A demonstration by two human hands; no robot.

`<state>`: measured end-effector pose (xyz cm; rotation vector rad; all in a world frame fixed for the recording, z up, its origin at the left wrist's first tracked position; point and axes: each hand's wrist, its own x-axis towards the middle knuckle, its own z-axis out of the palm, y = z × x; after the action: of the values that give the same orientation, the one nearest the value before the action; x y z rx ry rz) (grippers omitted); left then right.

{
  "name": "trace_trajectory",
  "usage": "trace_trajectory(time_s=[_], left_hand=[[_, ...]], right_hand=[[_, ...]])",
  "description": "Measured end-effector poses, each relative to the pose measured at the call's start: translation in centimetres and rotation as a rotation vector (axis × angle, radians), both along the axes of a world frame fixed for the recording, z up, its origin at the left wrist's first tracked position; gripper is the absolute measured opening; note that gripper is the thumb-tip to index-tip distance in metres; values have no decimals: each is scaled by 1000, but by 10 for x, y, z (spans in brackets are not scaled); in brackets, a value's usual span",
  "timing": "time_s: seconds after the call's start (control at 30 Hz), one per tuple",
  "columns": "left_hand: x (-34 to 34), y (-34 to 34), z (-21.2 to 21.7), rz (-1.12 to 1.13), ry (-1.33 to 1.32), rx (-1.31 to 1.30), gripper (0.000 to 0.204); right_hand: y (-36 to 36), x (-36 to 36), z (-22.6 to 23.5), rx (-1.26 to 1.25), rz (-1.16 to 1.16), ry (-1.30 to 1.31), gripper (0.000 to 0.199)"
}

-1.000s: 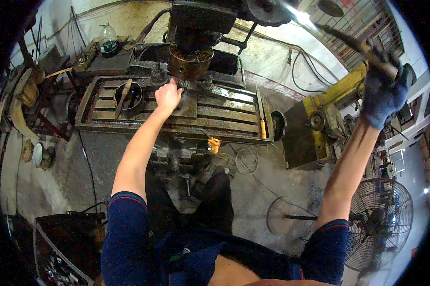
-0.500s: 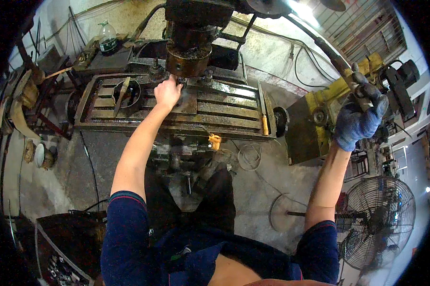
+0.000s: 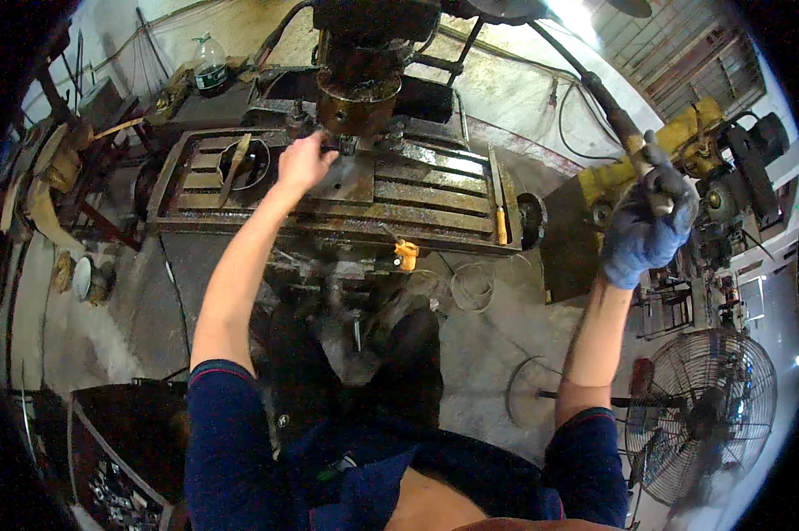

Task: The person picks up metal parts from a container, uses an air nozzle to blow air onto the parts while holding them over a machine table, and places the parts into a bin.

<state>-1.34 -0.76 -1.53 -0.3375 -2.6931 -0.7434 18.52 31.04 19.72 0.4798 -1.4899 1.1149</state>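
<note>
Left hand [image 3: 304,162] rested, fingers curled, on metal plate [image 3: 346,181], upper centre | gloved right hand [image 3: 645,228] gripped long lever [image 3: 605,108], upper right

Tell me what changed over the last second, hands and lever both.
The gloved right hand pulled the long lever downward, sinking lower in the view while keeping its grip on the handle end. The bare left hand stayed put on the workpiece under the drill head, on the slotted machine table. The floor fan did not shift.
</note>
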Motion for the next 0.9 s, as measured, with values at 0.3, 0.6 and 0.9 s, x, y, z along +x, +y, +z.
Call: trace_trajectory(time_s=[0.3, 0.6, 0.9], left_hand=[[84, -129, 30, 267, 319, 40, 35], [77, -137, -1, 146, 116, -287, 43], [86, -98, 11, 52, -139, 694, 23]], right_hand=[[-15, 5, -8, -85, 74, 47, 36], [-15, 8, 0, -6, -75, 52, 33], [-9, 6, -1, -121, 150, 54, 30]])
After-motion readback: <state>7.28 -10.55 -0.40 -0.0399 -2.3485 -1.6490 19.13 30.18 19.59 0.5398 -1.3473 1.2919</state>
